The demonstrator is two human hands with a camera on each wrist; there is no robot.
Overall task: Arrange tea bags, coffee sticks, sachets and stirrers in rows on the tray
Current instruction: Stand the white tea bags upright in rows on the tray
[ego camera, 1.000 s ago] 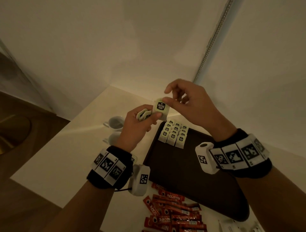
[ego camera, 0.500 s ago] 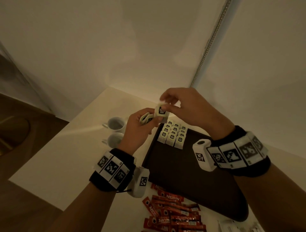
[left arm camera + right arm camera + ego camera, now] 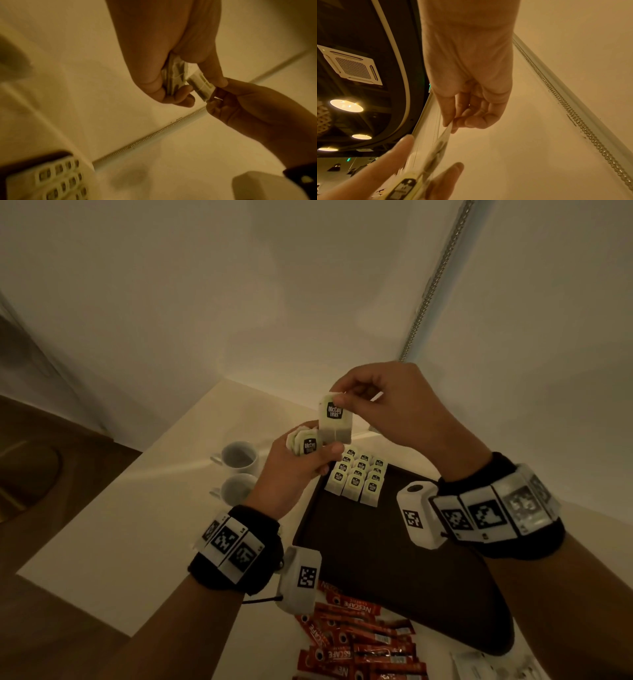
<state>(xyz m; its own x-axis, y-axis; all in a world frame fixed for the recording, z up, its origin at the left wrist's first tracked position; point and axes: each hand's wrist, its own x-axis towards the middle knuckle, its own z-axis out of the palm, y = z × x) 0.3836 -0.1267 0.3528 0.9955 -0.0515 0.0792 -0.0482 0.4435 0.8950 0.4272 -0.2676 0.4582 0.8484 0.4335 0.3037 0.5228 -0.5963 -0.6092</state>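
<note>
Nearest us, coffee sticks point(image 3: 356, 642) lie loose on the table point(image 3: 113, 529), off the tray point(image 3: 394, 563); its far corner bears three tea-bag rows point(image 3: 358, 479). Beyond, our left hand point(image 3: 291, 470) grips a tea-bag stack point(image 3: 305, 444); our right hand point(image 3: 387, 409) pinches one tea bag point(image 3: 334, 419) by its top

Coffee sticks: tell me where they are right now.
In the head view the red coffee sticks lie in a loose pile on the table, off the dark tray, at its near edge, just below the left wrist.
</note>
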